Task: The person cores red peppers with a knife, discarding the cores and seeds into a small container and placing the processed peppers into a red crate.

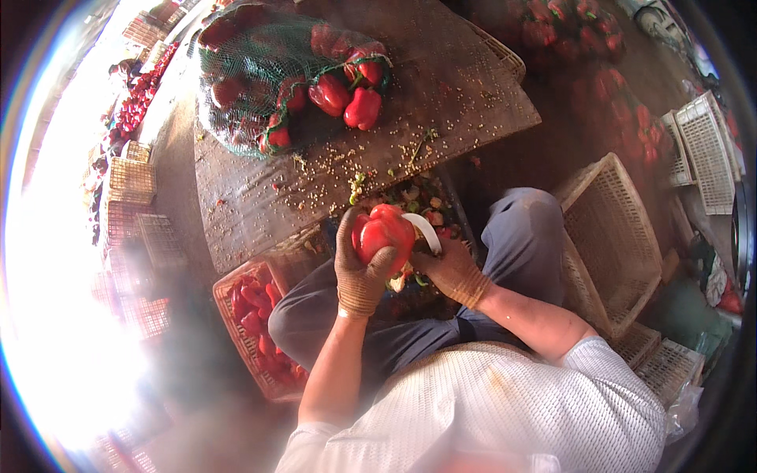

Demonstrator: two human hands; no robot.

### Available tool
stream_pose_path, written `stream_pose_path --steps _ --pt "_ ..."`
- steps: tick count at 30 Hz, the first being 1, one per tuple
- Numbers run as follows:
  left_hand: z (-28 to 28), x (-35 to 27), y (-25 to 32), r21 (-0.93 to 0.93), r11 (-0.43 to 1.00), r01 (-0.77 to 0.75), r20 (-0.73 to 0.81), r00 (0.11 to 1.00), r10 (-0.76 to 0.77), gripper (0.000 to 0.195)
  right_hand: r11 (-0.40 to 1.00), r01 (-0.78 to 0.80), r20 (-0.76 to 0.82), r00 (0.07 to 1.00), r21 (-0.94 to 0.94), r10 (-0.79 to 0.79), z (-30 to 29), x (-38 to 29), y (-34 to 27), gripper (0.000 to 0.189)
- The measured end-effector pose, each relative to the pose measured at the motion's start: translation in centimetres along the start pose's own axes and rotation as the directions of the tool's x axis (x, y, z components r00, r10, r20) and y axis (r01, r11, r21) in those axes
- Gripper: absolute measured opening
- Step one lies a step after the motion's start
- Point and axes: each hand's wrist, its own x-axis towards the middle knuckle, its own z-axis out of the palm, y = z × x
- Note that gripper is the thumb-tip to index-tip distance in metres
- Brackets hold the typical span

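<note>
My left hand [361, 266], in a brown work glove, grips a whole red bell pepper [384, 233] above my lap. In my right hand [452, 269], gloved the same way, is a curved white tool [427, 232], perhaps a coring blade. Its far end meets the pepper's right side; whether it cuts into the flesh is hidden. Beneath both hands, between my knees, sits a dark container of pepper scraps [434, 207] with cores and stems. Beyond them, a green mesh bag [254, 77] lies on a wooden board, with loose red peppers [362, 109] at its mouth.
Pale seeds and stem bits litter the wooden board [236, 195]. At my left knee stands a crate [222, 290] of red peppers. A tilted plastic crate [627, 260] is by my right knee. Bagged peppers [568, 29] lie far right, and stacked crates [131, 177] line the left.
</note>
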Motion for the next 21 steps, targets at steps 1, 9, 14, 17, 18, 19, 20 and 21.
stream_pose_path --steps 1,9,14,17,18,19,20,21 --pt "0.3 -0.4 0.6 -0.04 0.999 0.03 -0.059 0.998 -0.032 0.091 0.993 -0.039 0.01 0.999 -0.113 0.04 0.0 0.5 1.7 0.04" --pt "0.4 -1.7 4.1 0.575 0.72 -0.389 0.141 0.914 0.381 0.1 0.877 0.159 -0.061 0.976 -0.454 -0.209 1.9 -0.3 1.9 0.036" --pt "0.6 0.7 4.4 0.083 0.978 -0.194 -0.289 0.934 0.21 0.082 0.764 0.25 0.071 0.963 -0.595 -0.259 3.1 1.0 -2.1 0.029" --pt "0.2 3.1 5.2 -0.286 0.949 -0.136 -0.397 0.918 0.012 0.07 0.746 0.141 0.076 0.99 -0.651 -0.12 4.7 3.1 -1.4 0.026" --pt "-0.1 3.5 5.2 -0.389 0.914 -0.112 -0.4 0.915 -0.058 0.069 0.755 0.13 0.074 0.991 -0.643 -0.107 4.9 2.9 -1.8 0.027" --pt "-0.5 4.1 5.2 -0.49 0.867 -0.09 -0.394 0.91 -0.128 0.069 0.763 0.118 0.072 0.993 -0.636 -0.094 4.8 2.4 -2.4 0.027" --pt "-1.1 4.5 4.8 -0.583 0.809 -0.07 -0.384 0.901 -0.199 0.069 0.771 0.106 0.075 0.994 -0.628 -0.076 4.9 1.8 -2.8 0.029" --pt "-2.0 5.4 3.6 -0.698 0.716 -0.029 -0.312 0.911 -0.268 0.074 0.732 0.135 0.143 0.988 -0.668 -0.052 4.9 1.4 -1.8 0.027"
